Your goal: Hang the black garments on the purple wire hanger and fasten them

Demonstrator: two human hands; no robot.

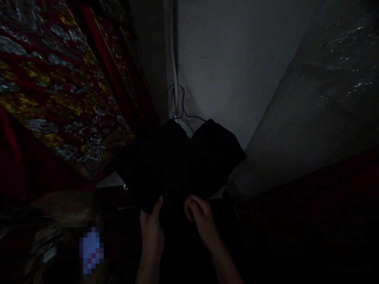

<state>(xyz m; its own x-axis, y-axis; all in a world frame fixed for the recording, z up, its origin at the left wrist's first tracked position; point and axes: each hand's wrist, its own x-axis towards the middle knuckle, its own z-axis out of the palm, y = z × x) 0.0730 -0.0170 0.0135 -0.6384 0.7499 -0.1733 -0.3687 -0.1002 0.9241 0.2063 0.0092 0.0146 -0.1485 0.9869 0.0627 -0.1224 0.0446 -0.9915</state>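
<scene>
A black short-sleeved shirt [177, 165] hangs in front of me on a thin purple wire hanger [184, 112]. The hanger's hook goes round a white cord [174, 59] running down the wall. With its thumb lying over the cloth and the fingers behind, my left hand [152, 227] grips the shirt's left side. My right hand [201, 217] is at the front of the shirt, its fingers curled and pinched together on the cloth. Deep shadow hides the shirt's folds and any fastening between the hands.
Red cloth with gold and silver embroidery [65, 98] hangs at the left. A pale wall [231, 71] stands behind the shirt. Clear plastic sheeting [334, 98] covers something on the right. A blurred pale-blue item [91, 250] lies among dim things at the lower left.
</scene>
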